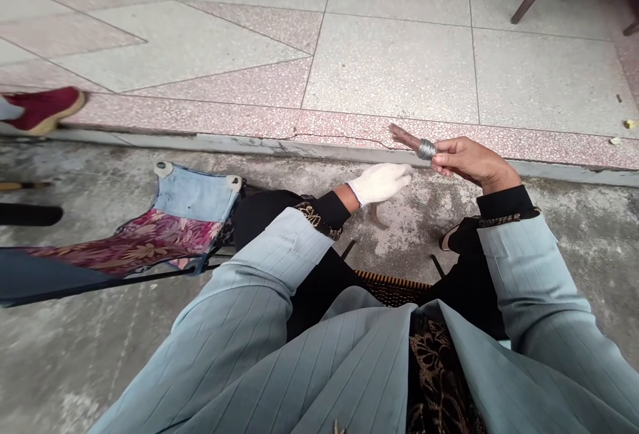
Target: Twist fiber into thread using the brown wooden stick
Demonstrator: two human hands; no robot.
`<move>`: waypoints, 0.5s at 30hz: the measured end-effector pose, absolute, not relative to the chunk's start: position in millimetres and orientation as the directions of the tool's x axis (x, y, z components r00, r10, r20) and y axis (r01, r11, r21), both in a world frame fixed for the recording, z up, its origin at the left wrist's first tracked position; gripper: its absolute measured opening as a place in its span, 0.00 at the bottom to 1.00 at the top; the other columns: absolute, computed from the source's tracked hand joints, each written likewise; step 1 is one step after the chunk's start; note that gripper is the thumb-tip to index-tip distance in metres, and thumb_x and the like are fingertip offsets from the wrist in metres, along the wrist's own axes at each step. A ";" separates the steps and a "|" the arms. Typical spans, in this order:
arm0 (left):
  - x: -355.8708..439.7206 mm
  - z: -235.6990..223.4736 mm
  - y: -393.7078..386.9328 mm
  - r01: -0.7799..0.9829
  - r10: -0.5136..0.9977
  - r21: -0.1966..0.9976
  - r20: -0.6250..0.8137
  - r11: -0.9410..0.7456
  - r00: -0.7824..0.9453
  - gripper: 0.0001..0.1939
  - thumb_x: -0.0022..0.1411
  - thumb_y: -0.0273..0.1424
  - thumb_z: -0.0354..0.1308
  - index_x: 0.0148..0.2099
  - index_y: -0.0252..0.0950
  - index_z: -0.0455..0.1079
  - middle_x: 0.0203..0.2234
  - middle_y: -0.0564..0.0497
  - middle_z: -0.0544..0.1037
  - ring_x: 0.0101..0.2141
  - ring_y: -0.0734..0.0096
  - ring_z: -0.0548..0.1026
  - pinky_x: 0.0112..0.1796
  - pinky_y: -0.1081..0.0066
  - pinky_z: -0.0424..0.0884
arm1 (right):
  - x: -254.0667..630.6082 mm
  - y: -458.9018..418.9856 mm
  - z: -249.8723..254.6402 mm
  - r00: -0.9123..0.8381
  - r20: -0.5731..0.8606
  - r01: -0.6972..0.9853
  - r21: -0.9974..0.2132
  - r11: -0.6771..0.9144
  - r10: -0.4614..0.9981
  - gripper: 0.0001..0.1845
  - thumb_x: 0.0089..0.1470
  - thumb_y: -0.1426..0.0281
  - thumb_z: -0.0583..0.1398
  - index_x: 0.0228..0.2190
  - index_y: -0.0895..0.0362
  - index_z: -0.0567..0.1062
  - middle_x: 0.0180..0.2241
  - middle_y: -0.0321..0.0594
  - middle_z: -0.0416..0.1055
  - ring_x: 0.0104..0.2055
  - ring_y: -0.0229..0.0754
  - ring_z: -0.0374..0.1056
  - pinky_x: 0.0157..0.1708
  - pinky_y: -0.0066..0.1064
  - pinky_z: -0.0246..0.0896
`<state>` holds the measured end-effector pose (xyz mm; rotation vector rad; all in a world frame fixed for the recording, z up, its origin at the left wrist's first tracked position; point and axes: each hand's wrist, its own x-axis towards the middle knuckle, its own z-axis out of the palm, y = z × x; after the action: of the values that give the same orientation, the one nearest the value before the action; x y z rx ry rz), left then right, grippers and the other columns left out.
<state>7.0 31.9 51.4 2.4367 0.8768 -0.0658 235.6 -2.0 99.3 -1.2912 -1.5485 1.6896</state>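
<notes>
Silvery wire (426,149), wound round a brown stick (405,137), shows in the head view against the edge of a terrazzo step (249,115). The bare right hand (462,161) pinches the wire-wound end between thumb and fingers. Near it, the left hand (383,181), in a white knitted glove (374,184), has its fingers partly curled; whether it grips anything, I cannot tell.

No readable text, no legible labels, numbers or signs
</notes>
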 end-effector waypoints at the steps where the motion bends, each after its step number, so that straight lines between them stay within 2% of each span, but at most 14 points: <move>1: 8.3 51.4 29.8 0.613 0.577 0.437 -0.229 -0.658 0.784 0.19 0.70 0.38 0.41 0.49 0.35 0.70 0.37 0.46 0.78 0.35 0.63 0.74 0.34 0.67 0.62 | 236.3 -1.9 98.2 -0.369 -0.309 0.222 -0.945 -0.239 0.877 0.18 0.50 0.56 0.67 0.29 0.60 0.74 0.24 0.35 0.67 0.24 0.32 0.57 0.25 0.26 0.53; 5: 12.0 51.6 22.8 0.606 0.553 0.306 -0.248 -0.734 0.795 0.19 0.70 0.38 0.41 0.51 0.37 0.69 0.33 0.47 0.79 0.32 0.62 0.76 0.32 0.68 0.62 | 237.6 -0.3 92.2 -0.209 -0.340 0.257 -0.924 -0.283 0.917 0.16 0.52 0.59 0.65 0.27 0.59 0.70 0.23 0.36 0.65 0.22 0.32 0.56 0.23 0.26 0.52; 11: 12.6 52.6 16.6 0.575 0.543 0.230 -0.190 -0.785 0.818 0.21 0.71 0.41 0.39 0.51 0.35 0.69 0.30 0.44 0.79 0.32 0.60 0.77 0.31 0.69 0.61 | 240.2 4.1 87.4 -0.120 -0.420 0.489 -0.814 -0.314 0.900 0.08 0.54 0.67 0.62 0.29 0.59 0.72 0.21 0.34 0.64 0.22 0.33 0.58 0.24 0.26 0.53; 15: 11.6 51.2 15.6 0.556 0.528 0.217 -0.176 -0.803 0.831 0.25 0.71 0.46 0.39 0.52 0.35 0.69 0.30 0.44 0.79 0.31 0.60 0.77 0.30 0.69 0.61 | 241.2 5.4 86.1 -0.052 -0.428 0.628 -0.716 -0.304 0.902 0.08 0.55 0.66 0.60 0.30 0.59 0.74 0.21 0.35 0.66 0.23 0.35 0.60 0.26 0.29 0.53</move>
<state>11.6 15.6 51.2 2.7532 0.8301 -0.1561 241.2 5.4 86.1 -1.9261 -1.6351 1.2870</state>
